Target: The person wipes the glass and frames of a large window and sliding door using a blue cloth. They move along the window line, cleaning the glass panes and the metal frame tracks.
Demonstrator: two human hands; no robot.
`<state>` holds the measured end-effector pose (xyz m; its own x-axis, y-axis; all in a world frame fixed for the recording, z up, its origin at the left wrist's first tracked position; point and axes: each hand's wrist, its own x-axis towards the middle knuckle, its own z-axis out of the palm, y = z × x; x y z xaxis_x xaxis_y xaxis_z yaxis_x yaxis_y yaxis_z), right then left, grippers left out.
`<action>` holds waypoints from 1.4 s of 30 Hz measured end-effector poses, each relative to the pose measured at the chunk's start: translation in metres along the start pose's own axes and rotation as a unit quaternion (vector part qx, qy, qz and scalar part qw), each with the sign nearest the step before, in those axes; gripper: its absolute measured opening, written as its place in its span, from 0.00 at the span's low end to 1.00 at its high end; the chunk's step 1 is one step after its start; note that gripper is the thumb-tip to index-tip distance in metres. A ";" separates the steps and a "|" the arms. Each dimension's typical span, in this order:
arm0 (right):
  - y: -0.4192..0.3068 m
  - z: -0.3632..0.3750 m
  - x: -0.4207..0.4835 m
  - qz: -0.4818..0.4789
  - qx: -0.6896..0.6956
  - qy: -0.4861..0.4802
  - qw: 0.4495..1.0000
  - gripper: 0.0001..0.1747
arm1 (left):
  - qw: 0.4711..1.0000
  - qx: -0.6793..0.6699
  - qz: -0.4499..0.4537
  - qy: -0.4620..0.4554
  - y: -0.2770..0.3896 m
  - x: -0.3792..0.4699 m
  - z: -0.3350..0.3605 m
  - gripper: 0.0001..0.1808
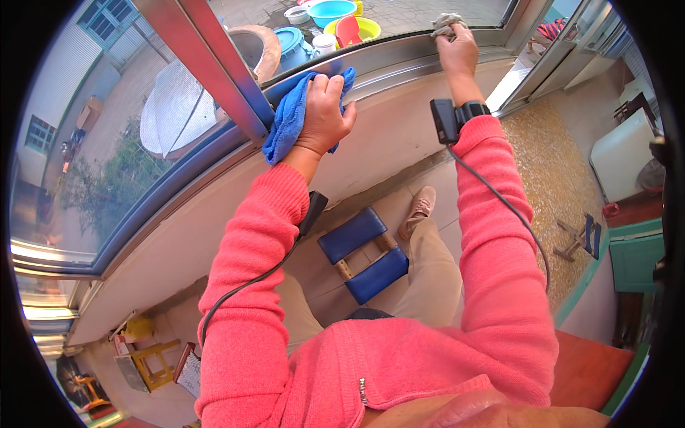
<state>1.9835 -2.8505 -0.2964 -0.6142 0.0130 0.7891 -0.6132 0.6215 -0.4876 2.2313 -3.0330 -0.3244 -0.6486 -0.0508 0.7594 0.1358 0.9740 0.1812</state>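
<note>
My left hand (325, 111) grips a blue cloth (289, 117) against the lower window frame, beside the upright metal post (214, 59). Farther right, my right hand (458, 52) holds a crumpled greyish rag (448, 25) at the lower edge of the window pane, above the metal sill (396, 75). Both arms are stretched forward in pink sleeves, with a dark device strapped at the right wrist and another dark piece with a cable on the left sleeve.
A stool with blue pads (364, 254) stands on the tiled floor between my legs. Outside the glass are a blue lidded barrel (293, 47), a yellow basin (369, 28) and a light-blue basin (332, 12). A small folding stool (580, 238) stands at the right, a yellow wooden stool (155, 366) at lower left.
</note>
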 end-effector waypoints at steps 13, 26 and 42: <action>-0.088 0.005 -0.065 -0.161 0.058 -0.054 0.984 0.15 | 1.000 0.004 -0.001 0.003 0.000 -0.001 0.001 0.21; -0.091 -0.010 -0.063 -0.145 0.106 -0.086 0.980 0.14 | 1.000 0.006 -0.003 0.000 0.001 0.000 0.001 0.23; -0.001 0.009 -0.014 -0.055 0.049 -0.021 0.997 0.20 | 1.000 0.009 0.005 0.007 -0.001 -0.001 0.001 0.23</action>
<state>1.9883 -2.8589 -0.3105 -0.5591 -0.0852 0.8247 -0.7223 0.5383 -0.4341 2.2311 -3.0334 -0.3260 -0.6375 -0.0447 0.7691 0.1280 0.9783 0.1630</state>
